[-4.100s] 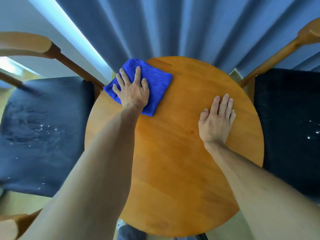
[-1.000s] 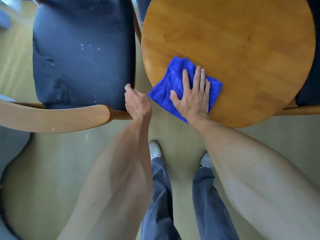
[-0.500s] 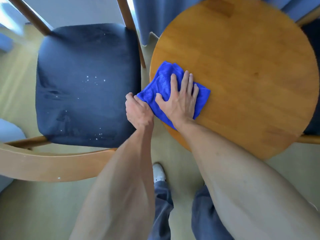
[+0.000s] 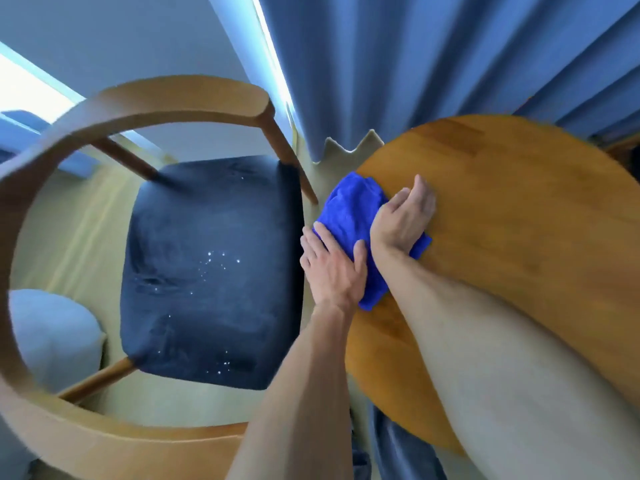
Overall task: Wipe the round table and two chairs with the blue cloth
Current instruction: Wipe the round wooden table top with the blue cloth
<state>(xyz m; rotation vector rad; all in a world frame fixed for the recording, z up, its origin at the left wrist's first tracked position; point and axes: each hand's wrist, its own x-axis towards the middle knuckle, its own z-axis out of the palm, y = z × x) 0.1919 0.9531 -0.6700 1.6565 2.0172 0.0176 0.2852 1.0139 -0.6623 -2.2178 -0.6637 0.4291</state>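
Both forearms are coming up from the bottom of the frame and meeting at the left rim of the round table (image 4: 519, 216), right of centre. The blue cloth (image 4: 349, 209) is sitting bunched on that rim, part of it hanging past the edge. The left hand (image 4: 332, 268) is lying flat and open over the cloth's lower left corner, fingers spread, pinning it rather than gripping. The right hand (image 4: 403, 216) is cupping over the cloth's right side – fingers curled, though I can't tell if it's actually pinching fabric or just pressing down.

Further left, the chair (image 4: 207, 271) with the dark seat is sitting just beside the table, and its cushion is showing a scatter of white specks, so I'm guessing it's not wiped yet. The second chair is barely poking in at the far right edge, too little to judge. Blue curtains (image 4: 415, 64) are hanging behind everything.

So roughly: table looks clean and glossy, chairs are likely what's left.
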